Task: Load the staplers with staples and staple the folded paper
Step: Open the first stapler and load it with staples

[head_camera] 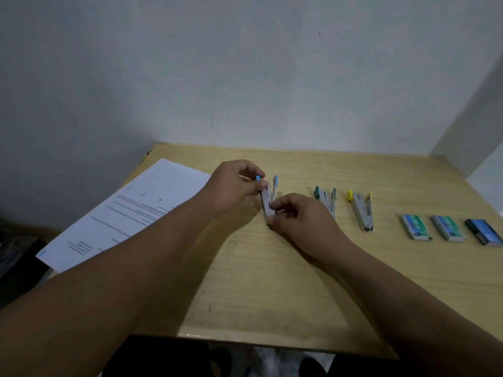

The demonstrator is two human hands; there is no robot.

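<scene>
A blue-tipped metal stapler (268, 198) lies swung open in a V near the table's middle. My left hand (234, 186) pinches its upper arm near the blue tip. At its hinge end my right hand (299, 216) holds the lower part with closed fingertips; whether staples are between them is hidden. A teal-tipped stapler (326, 200) and a yellow-tipped stapler (360, 210) lie open to the right. Three staple boxes sit further right: (416, 226), (449, 228) and a dark one (483, 232). Printed paper sheets (130, 210) lie flat at the left.
The wooden table (272, 281) stands against a white wall, with its front edge near me and its left edge under the paper. A wall corner juts in at the far right. Dark things lie on the floor to the left.
</scene>
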